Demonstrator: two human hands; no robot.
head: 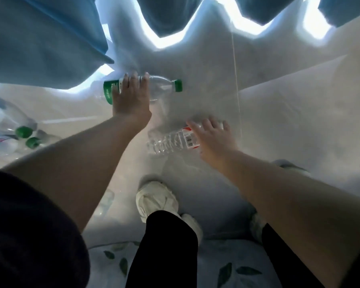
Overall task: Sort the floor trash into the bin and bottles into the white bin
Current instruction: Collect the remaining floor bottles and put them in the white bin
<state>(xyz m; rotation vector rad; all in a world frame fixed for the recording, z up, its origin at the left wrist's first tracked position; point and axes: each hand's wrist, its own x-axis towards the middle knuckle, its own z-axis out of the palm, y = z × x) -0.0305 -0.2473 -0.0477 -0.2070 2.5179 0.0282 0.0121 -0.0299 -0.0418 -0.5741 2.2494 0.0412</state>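
Observation:
A clear plastic bottle with a green cap and green label [164,87] lies sideways near the curtain hem; my left hand [131,96] grips it round the middle. Lower right, a second clear ribbed bottle with a red and white label [170,142] lies on the pale floor. My right hand [212,138] lies over its label end, fingers spread and bent over it. At the far left, several clear bottles with green caps [25,135] lie heaped together; whether they sit inside a bin I cannot tell.
Blue curtains [40,38] hang along the top, with bright light under their wavy hem. My white shoe [156,200] and black trouser legs stand at the bottom centre. A leaf-patterned cloth [116,258] covers the floor at the lower edge.

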